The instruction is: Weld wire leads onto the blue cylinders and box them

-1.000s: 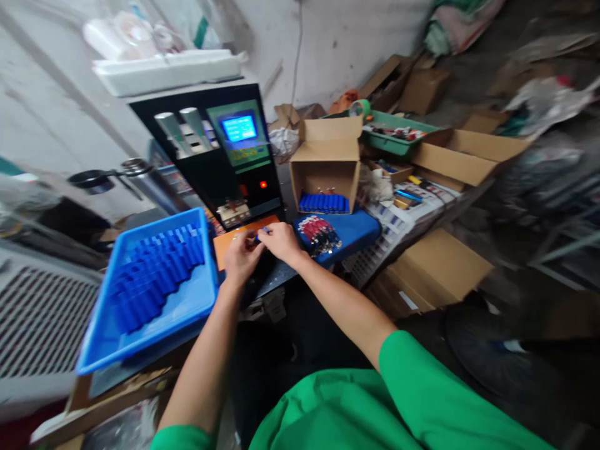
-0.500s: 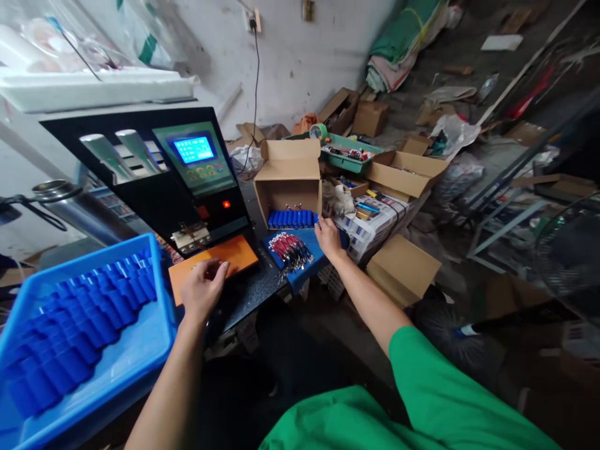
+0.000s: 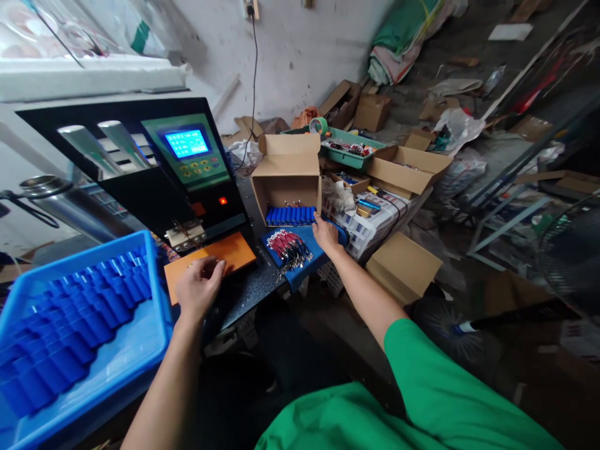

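Resting hands [image 3: 199,289], cells [image 3: 290,215] adjacent

Left hand [image 3: 197,289] rests on the orange plate [image 3: 210,261] — right hand [image 3: 325,234] touches blue cells [image 3: 289,215] in the cardboard box [image 3: 287,170].

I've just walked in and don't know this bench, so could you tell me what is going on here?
A person in a green top sits at a black machine with a lit screen. The left hand rests on the orange plate at its base. The right hand reaches to the row of blue cells at the mouth of an open cardboard box. Red-wired parts lie between the hands, and a blue tray of more cells sits on the left.
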The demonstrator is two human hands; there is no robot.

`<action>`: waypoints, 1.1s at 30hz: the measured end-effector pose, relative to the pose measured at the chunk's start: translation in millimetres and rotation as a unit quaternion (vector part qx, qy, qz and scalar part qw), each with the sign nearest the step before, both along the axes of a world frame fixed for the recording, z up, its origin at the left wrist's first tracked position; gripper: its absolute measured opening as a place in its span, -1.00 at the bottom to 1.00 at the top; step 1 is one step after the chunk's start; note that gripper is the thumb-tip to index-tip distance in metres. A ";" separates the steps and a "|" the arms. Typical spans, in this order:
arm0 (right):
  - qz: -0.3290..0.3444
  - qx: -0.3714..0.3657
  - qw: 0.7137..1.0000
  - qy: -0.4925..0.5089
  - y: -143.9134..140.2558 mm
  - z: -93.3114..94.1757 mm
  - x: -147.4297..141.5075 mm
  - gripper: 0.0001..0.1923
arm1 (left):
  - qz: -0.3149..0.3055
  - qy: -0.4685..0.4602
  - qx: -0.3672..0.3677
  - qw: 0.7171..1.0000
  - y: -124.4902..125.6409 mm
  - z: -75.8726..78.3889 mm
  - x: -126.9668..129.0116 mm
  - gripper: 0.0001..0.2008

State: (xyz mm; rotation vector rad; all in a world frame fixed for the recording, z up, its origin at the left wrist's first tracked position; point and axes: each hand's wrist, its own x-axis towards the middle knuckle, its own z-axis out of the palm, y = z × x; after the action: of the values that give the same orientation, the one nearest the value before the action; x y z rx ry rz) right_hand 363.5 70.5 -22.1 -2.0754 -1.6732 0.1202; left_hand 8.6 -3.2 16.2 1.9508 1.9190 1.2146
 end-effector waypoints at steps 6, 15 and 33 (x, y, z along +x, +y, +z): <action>0.048 0.133 0.986 0.085 -18.9 -14.9 5.2 -0.53 | -0.016 -0.027 -0.003 1.000 -1.5 3.9 1.1 -0.60; 0.111 0.014 0.981 0.158 2.4 9.6 -28.7 -0.77 | -0.010 -0.026 -0.007 1.000 -0.7 0.7 -0.1 -0.56; 0.119 -0.039 0.989 0.076 26.6 9.5 -64.3 -0.75 | -0.013 -0.011 0.010 1.000 -2.8 -4.0 -0.2 -0.65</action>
State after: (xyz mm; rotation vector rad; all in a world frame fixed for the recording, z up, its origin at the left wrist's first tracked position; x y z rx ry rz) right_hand 299.2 97.1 -12.7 -1.8608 -1.8400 0.4155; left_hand 8.4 -6.0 12.2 1.9575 1.8726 1.2485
